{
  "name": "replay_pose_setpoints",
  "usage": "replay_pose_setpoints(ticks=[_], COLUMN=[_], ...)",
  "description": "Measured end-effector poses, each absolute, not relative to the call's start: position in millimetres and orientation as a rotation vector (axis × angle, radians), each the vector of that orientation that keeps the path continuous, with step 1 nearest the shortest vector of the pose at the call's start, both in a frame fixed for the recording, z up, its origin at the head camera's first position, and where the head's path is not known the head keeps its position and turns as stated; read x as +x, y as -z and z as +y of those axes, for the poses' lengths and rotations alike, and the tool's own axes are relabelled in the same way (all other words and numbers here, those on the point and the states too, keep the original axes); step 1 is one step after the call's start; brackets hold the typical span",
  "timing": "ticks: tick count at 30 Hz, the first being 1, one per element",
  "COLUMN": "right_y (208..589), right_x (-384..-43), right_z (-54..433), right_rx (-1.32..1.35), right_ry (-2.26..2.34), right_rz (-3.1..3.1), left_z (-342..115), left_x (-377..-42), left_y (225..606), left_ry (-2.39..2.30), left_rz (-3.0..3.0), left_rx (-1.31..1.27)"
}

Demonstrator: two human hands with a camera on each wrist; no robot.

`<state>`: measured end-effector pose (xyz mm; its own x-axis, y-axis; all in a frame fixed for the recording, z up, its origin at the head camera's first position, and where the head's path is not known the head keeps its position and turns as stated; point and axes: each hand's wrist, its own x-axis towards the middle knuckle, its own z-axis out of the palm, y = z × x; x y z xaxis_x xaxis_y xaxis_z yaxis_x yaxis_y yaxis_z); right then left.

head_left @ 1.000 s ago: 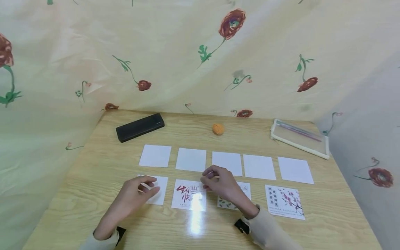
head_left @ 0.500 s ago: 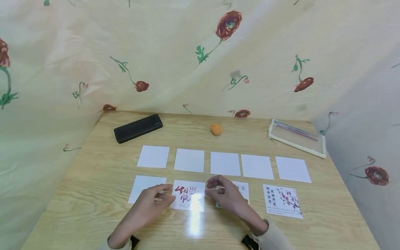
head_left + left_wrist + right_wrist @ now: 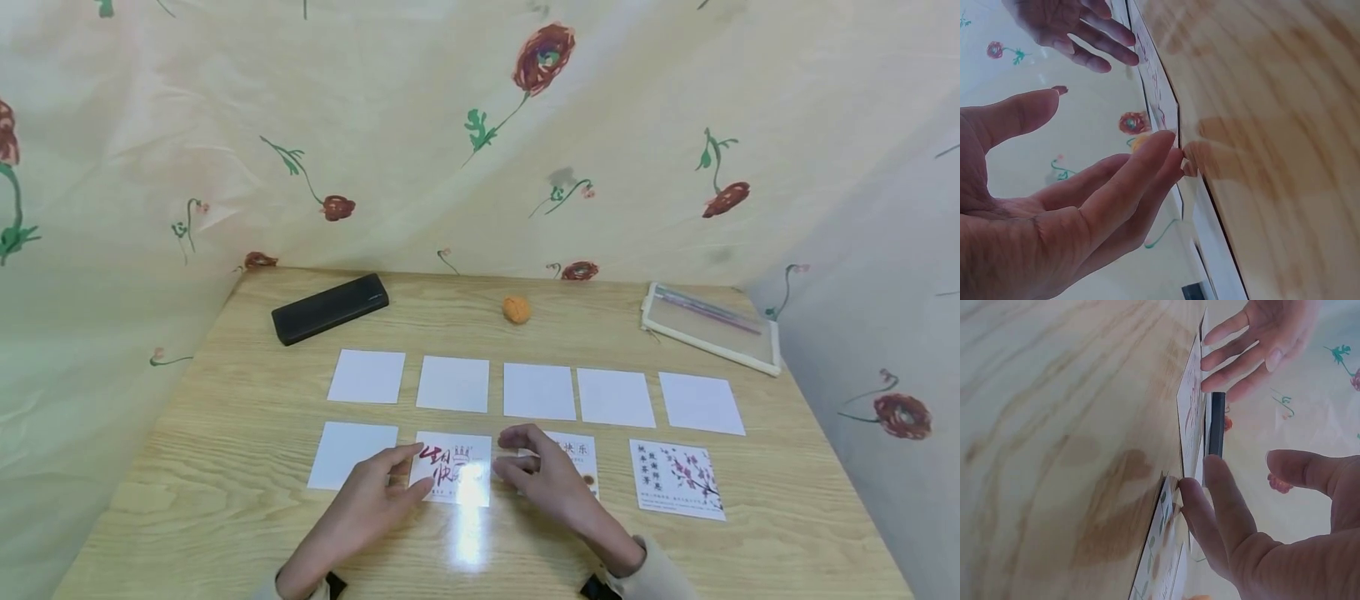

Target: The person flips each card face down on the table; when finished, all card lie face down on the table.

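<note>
A printed card with red Chinese lettering (image 3: 459, 468) lies flat on the wooden table, between both hands in the head view. My left hand (image 3: 381, 496) is at its left edge, thumb apart from fairly straight fingers, fingertips low at the card's edge in the left wrist view (image 3: 1094, 206). At the opposite edge my right hand (image 3: 547, 479) reaches down, thumb spread from its fingers, partly covering a leaf-patterned card (image 3: 581, 462). Its fingertips lie in the gap between the two cards in the right wrist view. Neither hand holds anything; whether the fingertips touch the card I cannot tell.
Several blank white cards (image 3: 452, 384) form a row behind. One more blank card (image 3: 348, 450) lies left, a blossom card (image 3: 678, 481) right. At the back are a black case (image 3: 330, 309), an orange ball-like object (image 3: 516, 309) and a white-edged clear pouch (image 3: 712, 329) with pens.
My left hand has moved right from the blank card to the lettered card's left edge. My right hand has shifted slightly down and right to its right edge. The cards keep their places.
</note>
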<state>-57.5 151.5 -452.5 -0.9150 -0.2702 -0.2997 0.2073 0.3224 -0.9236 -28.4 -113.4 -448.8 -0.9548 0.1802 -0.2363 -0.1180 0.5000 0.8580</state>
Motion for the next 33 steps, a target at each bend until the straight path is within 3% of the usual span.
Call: replay_pose_setpoints(ticks=[15,33], right_y=[455,458], right_x=[-59,-66], right_z=[146,149], right_rx=[-0.110,0.030], right_ry=[1.691,1.867], right_rz=[2.157,1.942], left_z=[-108,-103], left_x=[-31,-29], left_y=[453,456], left_ry=[-1.462,-1.469], left_rz=[2.455,2.488], left_rx=[0.040,0.089])
